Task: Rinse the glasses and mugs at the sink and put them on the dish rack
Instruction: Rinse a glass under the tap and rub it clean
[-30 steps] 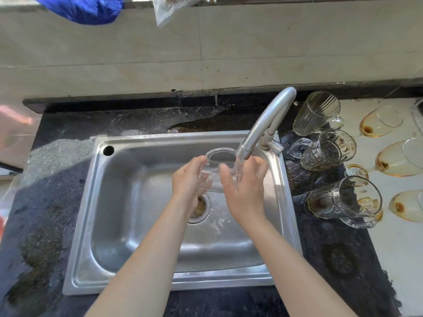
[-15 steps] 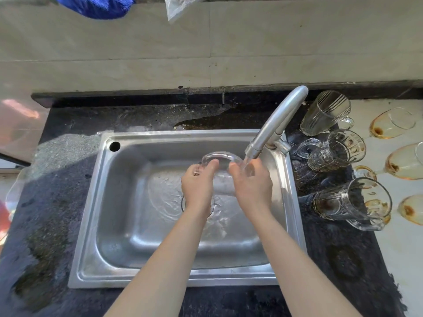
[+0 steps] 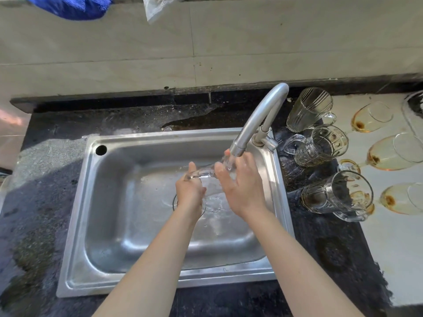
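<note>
Grip of left hand (image 3: 190, 193) and right hand (image 3: 242, 186) around clear glass (image 3: 206, 173), outline blurred under tap (image 3: 256, 120).

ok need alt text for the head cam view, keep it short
Two bare hands, left hand and right hand, hold a clear glass under a running tap over a steel sink. To the right, three glass mugs lie on the dark counter, with stained wine glasses beyond them.
</note>
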